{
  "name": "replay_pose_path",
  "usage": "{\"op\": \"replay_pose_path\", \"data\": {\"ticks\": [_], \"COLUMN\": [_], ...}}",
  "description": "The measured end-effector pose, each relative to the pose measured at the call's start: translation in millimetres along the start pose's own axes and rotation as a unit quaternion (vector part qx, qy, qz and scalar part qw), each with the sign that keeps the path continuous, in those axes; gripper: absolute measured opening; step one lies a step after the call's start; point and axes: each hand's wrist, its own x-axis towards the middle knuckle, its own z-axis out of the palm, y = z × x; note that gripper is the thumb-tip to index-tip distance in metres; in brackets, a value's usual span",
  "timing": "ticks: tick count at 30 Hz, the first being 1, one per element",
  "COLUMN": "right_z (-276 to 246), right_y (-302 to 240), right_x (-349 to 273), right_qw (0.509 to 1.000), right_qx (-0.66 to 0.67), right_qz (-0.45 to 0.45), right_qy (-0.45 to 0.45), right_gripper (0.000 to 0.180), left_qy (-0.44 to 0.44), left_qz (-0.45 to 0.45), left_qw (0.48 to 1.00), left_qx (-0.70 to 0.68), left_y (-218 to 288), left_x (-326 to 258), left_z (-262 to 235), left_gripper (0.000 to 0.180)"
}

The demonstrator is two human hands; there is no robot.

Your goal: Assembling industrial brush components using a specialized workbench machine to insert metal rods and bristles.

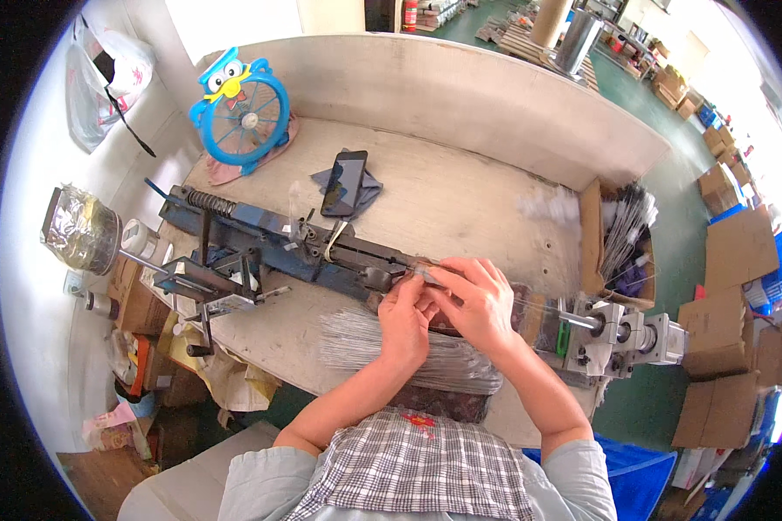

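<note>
Both hands meet over the middle of a long blue metal machine (261,243) that lies across the wooden workbench (460,200). My left hand (406,319) pinches something thin at its fingertips, close to the machine's rail. My right hand (478,300) curls over the same spot, its fingers closed on a thin wire or bristle strand (421,272). Just below my hands a bundle of thin grey wires (382,343) lies on the bench. What exactly sits between the fingertips is too small to tell.
A blue owl-shaped fan (241,108) stands at the back left, a black phone (345,182) on a cloth beside it. A cardboard box of brushes (621,234) is on the right, a silver motor block (626,334) at the machine's right end. Cartons line the green floor.
</note>
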Motion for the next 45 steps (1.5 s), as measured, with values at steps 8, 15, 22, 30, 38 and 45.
{"op": "replay_pose_path", "data": {"ticks": [8,15,22,30,38,45], "right_z": [3.7,-3.2,-7.8,-26.2,-33.9,-46.8], "right_y": [1.8,-0.4,5.7,-9.3,2.0,-2.2], "right_x": [2.2,2.0,1.1,11.6,-11.8,-8.3], "right_qw": [1.000,1.000,0.998,0.999,0.991,0.990], "right_qx": [-0.010,-0.017,-0.049,-0.049,-0.104,-0.104], "right_qz": [-0.009,0.001,-0.044,0.013,0.002,0.025], "right_qy": [-0.001,0.010,0.007,-0.006,-0.090,-0.097], "right_gripper": [0.022,0.026,0.028,0.022,0.012,0.013], "left_qy": [-0.011,-0.009,-0.032,-0.031,-0.035,-0.061], "left_qz": [-0.012,-0.020,0.007,-0.029,-0.052,-0.055], "left_qw": [1.000,0.999,0.999,0.999,0.996,0.989], "left_qx": [-0.009,-0.024,0.003,0.004,0.055,0.124], "left_y": [-2.2,2.5,-2.0,6.5,16.6,12.4], "left_x": [4.2,-2.0,1.3,2.1,-9.2,-11.2], "left_z": [-3.7,2.4,0.7,0.1,0.8,-1.0], "left_gripper": [0.013,0.014,0.012,0.031,0.057,0.064]}}
